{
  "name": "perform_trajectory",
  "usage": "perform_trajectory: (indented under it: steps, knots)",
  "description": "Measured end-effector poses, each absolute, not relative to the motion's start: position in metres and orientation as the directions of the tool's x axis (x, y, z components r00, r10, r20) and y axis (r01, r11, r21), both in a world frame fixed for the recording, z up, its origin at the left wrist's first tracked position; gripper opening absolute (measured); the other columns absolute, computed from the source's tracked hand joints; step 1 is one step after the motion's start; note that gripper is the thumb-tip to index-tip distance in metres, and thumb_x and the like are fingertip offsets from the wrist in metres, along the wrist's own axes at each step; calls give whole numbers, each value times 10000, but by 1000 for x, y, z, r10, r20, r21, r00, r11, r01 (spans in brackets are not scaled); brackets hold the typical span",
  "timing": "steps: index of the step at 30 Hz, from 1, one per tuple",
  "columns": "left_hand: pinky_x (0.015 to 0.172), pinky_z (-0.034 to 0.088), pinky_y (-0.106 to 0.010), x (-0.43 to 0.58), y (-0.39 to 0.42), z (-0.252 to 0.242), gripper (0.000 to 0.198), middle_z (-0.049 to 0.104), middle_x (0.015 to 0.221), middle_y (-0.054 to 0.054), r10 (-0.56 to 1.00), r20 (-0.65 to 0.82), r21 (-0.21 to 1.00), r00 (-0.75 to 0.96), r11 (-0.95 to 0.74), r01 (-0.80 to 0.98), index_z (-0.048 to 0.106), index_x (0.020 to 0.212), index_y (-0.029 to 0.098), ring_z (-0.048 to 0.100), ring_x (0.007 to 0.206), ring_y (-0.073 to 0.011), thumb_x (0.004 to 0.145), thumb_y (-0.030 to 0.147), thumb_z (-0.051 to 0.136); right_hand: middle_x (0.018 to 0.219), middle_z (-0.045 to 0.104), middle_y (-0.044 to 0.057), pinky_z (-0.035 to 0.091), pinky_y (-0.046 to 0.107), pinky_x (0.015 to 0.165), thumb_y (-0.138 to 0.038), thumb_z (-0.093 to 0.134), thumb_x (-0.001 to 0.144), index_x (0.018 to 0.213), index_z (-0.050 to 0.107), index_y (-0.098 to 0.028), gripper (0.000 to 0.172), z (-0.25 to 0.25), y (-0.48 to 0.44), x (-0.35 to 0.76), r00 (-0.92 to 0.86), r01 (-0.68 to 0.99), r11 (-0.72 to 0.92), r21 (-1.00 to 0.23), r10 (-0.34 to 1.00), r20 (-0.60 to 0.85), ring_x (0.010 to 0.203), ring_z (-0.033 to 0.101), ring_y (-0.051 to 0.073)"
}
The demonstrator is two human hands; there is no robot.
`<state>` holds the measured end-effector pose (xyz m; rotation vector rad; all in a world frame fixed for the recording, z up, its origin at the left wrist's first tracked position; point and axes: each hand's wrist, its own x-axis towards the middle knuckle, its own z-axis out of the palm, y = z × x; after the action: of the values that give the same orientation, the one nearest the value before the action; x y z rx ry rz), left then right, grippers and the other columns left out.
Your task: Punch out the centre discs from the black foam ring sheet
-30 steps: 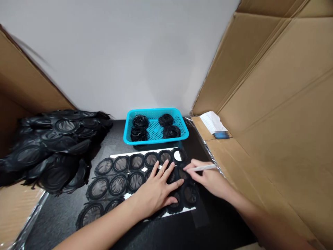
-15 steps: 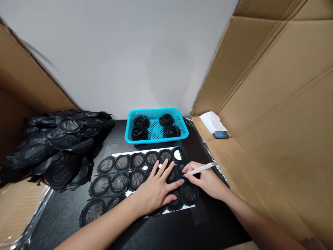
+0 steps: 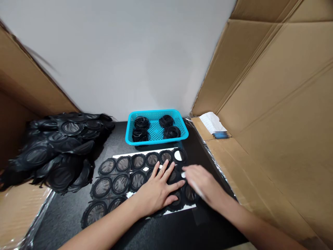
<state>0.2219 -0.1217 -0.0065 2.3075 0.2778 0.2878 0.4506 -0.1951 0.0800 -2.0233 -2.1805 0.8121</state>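
Observation:
A black rubber sheet of joined rings (image 3: 101,186) lies over a white board (image 3: 145,151), with thin film across most ring centres. My left hand (image 3: 161,189) is spread flat on the sheet, fingers apart, holding nothing. At the sheet's right end my right hand (image 3: 204,184) is closed and smeared by motion. In it is a slim white pen-like tool (image 3: 198,190), mostly hidden under the hand; its tip cannot be made out. White shows through the ring centre beside the right fingertips and through the top right ring (image 3: 180,155).
Behind the sheet stands a blue basket (image 3: 156,142) holding several bundles of thin black rings. A heap of black ring sheets (image 3: 52,149) lies at the left. Cardboard walls (image 3: 275,90) rise on both sides. A crumpled paper (image 3: 212,122) rests at the right.
My right hand has turned over and swung the white tool down toward me. White now shows in the ring centre beside its fingers. My left hand stays in place.

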Motion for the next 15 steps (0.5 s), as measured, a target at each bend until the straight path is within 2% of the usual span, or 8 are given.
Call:
perform_trajectory:
  steps: [2,4,7,9,12,15]
  knots:
    - [1142,200,-658,222,-122,-5,568,50,1654,-127,292,117,730,949,-673,117,422,1501,366,109,1489,-433,968,456,595,1058,692,110,491,386,863,-224,410,997,1015,622,-215,213,81,-189,464,115,928,-184,-323,968,-222,981,654,265]
    - [1138,195,-667,222,-122,-4,579,72,1652,-132,287,109,719,952,-684,124,427,1500,360,119,1486,-440,960,462,607,1003,699,100,494,355,798,-297,419,1006,959,597,-227,197,85,-182,475,282,904,-327,-274,940,-191,911,671,255]
    - [1138,169,-685,221,-124,-3,577,166,1638,-129,255,96,685,962,-719,122,430,1500,326,150,1486,-425,965,456,600,1017,705,86,478,325,768,-356,407,1006,952,578,-237,216,91,-178,483,330,887,-385,-255,914,-235,884,677,238]
    - [1135,177,-688,220,-125,-3,557,217,1627,-116,238,89,675,967,-728,117,416,1510,320,159,1486,-419,988,454,559,925,711,81,459,313,698,-400,404,987,933,586,-231,254,92,-180,491,399,869,-446,-212,887,-233,784,665,231]
    - [1122,198,-696,218,-125,-4,557,220,1627,-110,246,97,689,964,-715,113,404,1516,346,150,1481,-439,992,476,540,699,660,63,405,301,595,-485,436,931,813,580,-216,327,95,-182,508,554,797,-579,-172,814,-172,626,600,224]
    - [1123,207,-685,215,-126,0,576,203,1627,-134,265,111,705,958,-701,112,431,1501,345,148,1480,-443,966,508,568,719,660,58,411,301,623,-526,463,922,787,578,-213,360,103,-186,509,579,766,-606,-216,795,-178,656,597,219]
